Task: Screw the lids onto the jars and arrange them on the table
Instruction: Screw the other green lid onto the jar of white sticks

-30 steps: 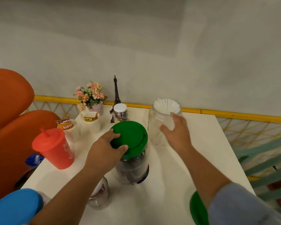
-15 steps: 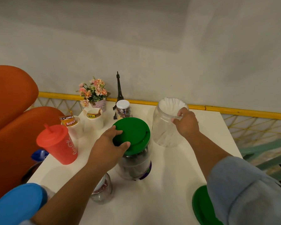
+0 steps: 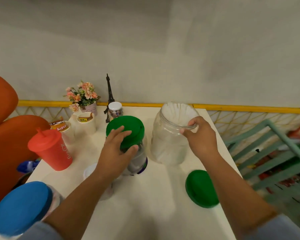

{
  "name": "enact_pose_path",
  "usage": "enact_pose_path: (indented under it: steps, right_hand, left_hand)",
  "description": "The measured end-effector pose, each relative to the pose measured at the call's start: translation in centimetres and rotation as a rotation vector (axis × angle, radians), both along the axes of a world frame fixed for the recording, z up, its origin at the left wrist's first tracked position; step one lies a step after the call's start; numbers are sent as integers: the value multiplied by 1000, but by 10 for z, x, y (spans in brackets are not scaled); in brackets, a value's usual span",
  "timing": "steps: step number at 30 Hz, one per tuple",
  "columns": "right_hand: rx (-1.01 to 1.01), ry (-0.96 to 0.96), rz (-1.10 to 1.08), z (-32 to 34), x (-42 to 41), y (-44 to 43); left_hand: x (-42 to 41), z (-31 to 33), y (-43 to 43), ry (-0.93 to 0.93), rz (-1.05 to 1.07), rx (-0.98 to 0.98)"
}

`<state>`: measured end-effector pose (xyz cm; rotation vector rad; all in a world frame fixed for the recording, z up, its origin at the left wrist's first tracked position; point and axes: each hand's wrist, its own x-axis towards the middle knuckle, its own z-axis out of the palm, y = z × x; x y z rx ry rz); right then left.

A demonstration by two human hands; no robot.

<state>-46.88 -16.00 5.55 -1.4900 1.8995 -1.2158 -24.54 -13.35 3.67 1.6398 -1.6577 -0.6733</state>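
My left hand [image 3: 115, 149] grips the green lid [image 3: 128, 129] that sits on a clear jar [image 3: 139, 161] with dark contents at the middle of the white table [image 3: 145, 205]. To its right stands an open clear jar [image 3: 168, 144] with white paper inside, tilted toward me. My right hand [image 3: 200, 137] pinches its rim on the near right side. A second green lid [image 3: 200, 188] lies loose on the table at the near right. A small jar [image 3: 97, 174] is mostly hidden under my left forearm.
A blue-lidded jar [image 3: 21, 207] stands at the near left corner. A red lidded cup [image 3: 50, 149], two paper cups [image 3: 86, 123], a flower pot [image 3: 83, 99], a small tower model [image 3: 109, 94] and a white-capped jar [image 3: 115, 110] fill the far left. A green rack [image 3: 270, 153] lies right of the table.
My right hand reached the open jar, took hold of its rim and tipped it toward me. My left hand stayed on the green lid, shifting its fingers around it.
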Motion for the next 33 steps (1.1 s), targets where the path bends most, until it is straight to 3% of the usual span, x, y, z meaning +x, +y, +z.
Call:
enact_pose_path:
  steps: [2, 5, 7, 15, 24, 33]
  right_hand:
    - [20, -6, 4, 5, 2, 28]
    - [58, 17, 0, 4, 9, 69]
    - [67, 20, 7, -2, 15, 94]
    - [18, -30, 55, -32, 49, 166]
    - [46, -63, 86, -58, 67, 196]
    - [64, 47, 226, -63, 60, 198]
  left_hand:
    - [-12, 4, 16, 125, -68, -8]
    - [-26, 6, 36, 420, -144, 131]
    - [-31, 0, 46, 512, -184, 196]
    - [-25, -22, 90, 436, -265, 218]
    - [-4, -50, 122, 470, -246, 239]
    - [0, -63, 126, 493, -235, 199]
